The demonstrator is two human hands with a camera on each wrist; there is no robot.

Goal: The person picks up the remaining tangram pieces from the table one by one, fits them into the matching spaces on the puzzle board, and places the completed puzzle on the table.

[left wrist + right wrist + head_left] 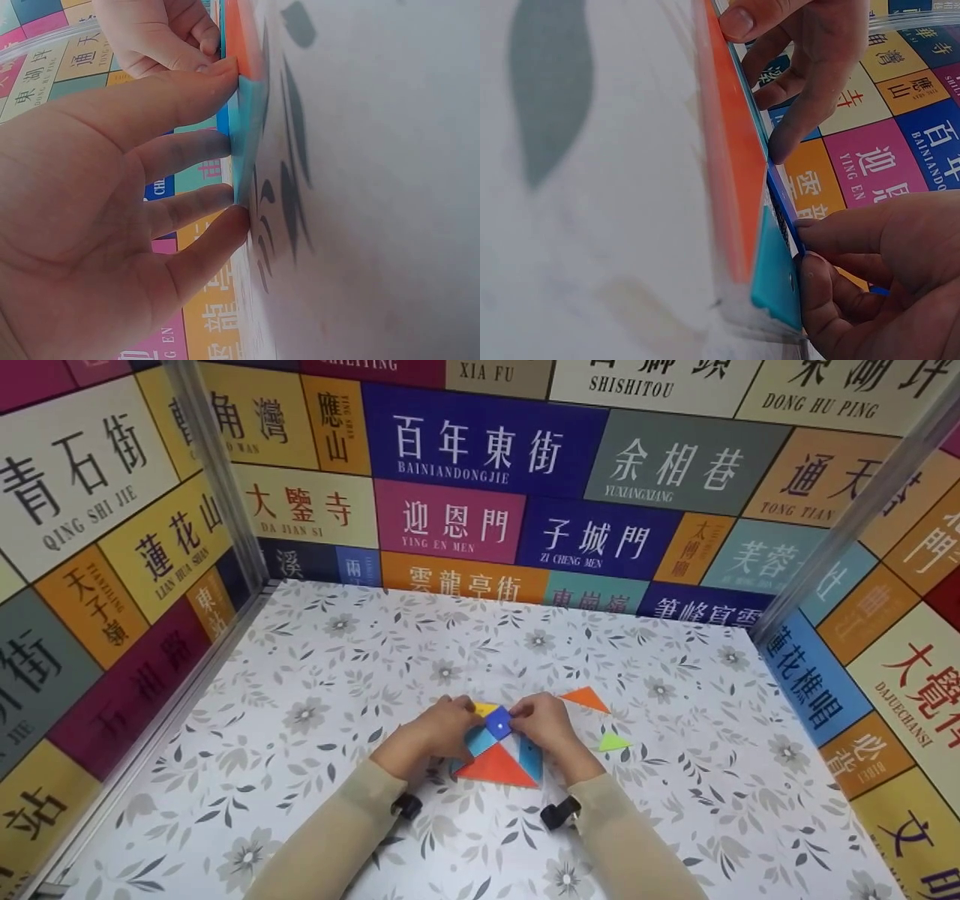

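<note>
My right hand (546, 725) pinches the edge of a blue square tangram piece (496, 720) between thumb and finger. In the right wrist view, the blue piece (783, 196) stands out as a thin strip at those fingertips. My left hand (444, 726) spreads along the left side of the tangram pieces, thumb and fairly straight fingers touching the edge of a light blue piece (246, 139). Below the blue square lies a large red-orange triangle (498, 769). A teal piece (531, 757) flanks it on the right; a yellow piece (484, 709), partly hidden, shows behind.
Right of the hands lie an orange triangle (589, 700) and a small lime green triangle (613, 743), apart from the others. A floral white cloth covers the table (300, 780). Panels with printed place names (480, 442) stand along the back and sides.
</note>
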